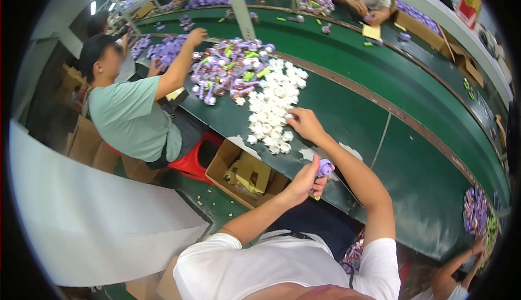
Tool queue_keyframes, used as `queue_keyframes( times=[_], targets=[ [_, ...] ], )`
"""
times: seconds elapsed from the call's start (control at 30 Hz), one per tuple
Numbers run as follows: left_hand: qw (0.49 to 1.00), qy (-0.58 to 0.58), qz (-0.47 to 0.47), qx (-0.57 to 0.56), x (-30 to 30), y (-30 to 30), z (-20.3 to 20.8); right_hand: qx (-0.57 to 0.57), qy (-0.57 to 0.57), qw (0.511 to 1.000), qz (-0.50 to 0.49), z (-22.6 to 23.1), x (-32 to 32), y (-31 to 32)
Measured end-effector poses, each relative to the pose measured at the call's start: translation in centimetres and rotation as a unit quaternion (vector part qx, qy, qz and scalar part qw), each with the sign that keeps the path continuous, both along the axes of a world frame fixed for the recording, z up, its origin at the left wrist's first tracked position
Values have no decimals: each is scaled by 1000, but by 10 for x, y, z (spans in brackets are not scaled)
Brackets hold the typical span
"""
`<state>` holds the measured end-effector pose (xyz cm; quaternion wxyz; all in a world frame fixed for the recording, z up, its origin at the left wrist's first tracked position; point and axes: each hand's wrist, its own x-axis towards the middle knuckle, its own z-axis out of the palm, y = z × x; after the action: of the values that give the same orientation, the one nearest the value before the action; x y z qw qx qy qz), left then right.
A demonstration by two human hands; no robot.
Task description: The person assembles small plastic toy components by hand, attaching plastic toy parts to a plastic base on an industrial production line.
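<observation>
My left hand [305, 183] is closed around a purple plastic piece [324, 167] with a rounded, swirled top; a bit of yellow-green shows below my fingers. Further forward, my right hand [305, 125] has its fingers bent together at the right edge of a heap of small white knobbly pieces [269, 107]. Its fingertips are among them, and whatever they pinch is hidden. Touching the far left of that heap is a larger pile of purple, pink and lime-green stick-like parts [225, 72].
A green-topped workbench [347, 99] runs beside a green conveyor belt [380, 66]. At left, a person in a green shirt [130, 110] handles purple parts. An open cardboard box [217, 161] and a red stool [199, 161] stand below the bench. More workers sit across the belt.
</observation>
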<state>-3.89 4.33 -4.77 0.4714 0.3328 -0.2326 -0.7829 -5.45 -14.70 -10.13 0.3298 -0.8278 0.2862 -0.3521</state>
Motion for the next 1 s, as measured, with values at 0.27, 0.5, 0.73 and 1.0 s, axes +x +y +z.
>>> queue_keyframes(
  times=[0.27,0.5,0.73,1.0],
  targets=[
    [998,33,36,30,11,-13,-4,266,184,944,-72,51,-92,-10],
    [990,-56,126,-43,12,-31,-15,-41,252,966,-42,33,-98,3],
    [979,-6,205,-18,10,-46,-29,173,-125,977,-31,52,-113,29],
    [973,-23,213,-83,-9,-51,-8,-9,-85,994,-64,88,-132,80]
  ],
)
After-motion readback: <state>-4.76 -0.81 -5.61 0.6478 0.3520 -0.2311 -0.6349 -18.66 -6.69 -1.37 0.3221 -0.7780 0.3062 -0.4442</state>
